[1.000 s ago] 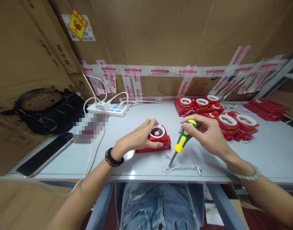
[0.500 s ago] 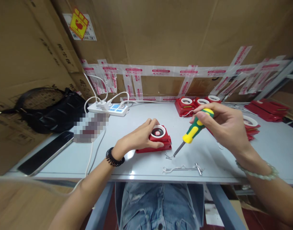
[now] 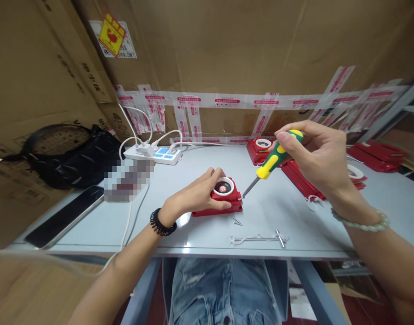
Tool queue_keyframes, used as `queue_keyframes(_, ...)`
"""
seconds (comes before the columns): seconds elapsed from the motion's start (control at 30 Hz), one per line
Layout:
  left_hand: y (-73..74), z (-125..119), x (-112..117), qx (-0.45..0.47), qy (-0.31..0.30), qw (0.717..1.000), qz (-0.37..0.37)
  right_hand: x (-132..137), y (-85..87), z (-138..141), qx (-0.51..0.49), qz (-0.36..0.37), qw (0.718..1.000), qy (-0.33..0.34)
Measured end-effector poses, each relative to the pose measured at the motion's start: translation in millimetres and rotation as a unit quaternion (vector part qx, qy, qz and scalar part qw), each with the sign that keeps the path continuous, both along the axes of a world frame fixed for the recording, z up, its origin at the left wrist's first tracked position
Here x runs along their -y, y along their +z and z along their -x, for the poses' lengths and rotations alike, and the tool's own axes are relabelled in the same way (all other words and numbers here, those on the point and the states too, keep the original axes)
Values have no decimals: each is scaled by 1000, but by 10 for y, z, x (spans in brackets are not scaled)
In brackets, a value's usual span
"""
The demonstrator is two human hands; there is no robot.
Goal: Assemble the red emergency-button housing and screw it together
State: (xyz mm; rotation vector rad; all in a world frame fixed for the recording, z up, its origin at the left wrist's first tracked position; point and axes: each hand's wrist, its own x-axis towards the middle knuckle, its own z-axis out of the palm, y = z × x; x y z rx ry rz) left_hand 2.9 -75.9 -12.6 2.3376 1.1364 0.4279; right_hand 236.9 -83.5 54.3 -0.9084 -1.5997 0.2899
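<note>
My left hand (image 3: 205,192) is closed over a red box (image 3: 223,208) with a white ring round a black disc, pressing it to the table. My right hand (image 3: 317,155) grips the yellow-and-green handle of a screwdriver (image 3: 274,155). Its shaft slants down to the left, and the tip is at the box's right side. A small silvery screw (image 3: 241,197) shows at the tip; whether it is in a hole I cannot tell. Loose screws (image 3: 237,220) lie just in front of the box. Closer to the table edge lies a thin metal rod with a crossbar (image 3: 261,239) and white string.
More red boxes (image 3: 257,153) stand at the back and right, partly behind my right hand; another red stack (image 3: 378,155) is far right. A white power strip (image 3: 163,155), a phone (image 3: 66,216) and a black bag (image 3: 71,153) are on the left. Cardboard (image 3: 227,45) walls the back.
My right hand has lifted the screwdriver tip from beside the loose screws up to the red box's right side, a screw now at the tip. My left hand and the box have stayed put.
</note>
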Motion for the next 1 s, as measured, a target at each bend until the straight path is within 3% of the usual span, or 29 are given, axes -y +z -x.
queue_keyframes(0.47, -4, -14, 12, -6, 5, 1000, -6, 5, 45, 85, 32, 38, 999, 23)
queue_keyframes(0.8, 7, -19, 22, -1, 9, 1000, -6, 39, 67, 227, 64, 54, 993, 79)
queue_keyframes(1.0, -2, -11, 23, 3, 7, 1000, -5, 47, 53, 230, 78, 42, 994, 59)
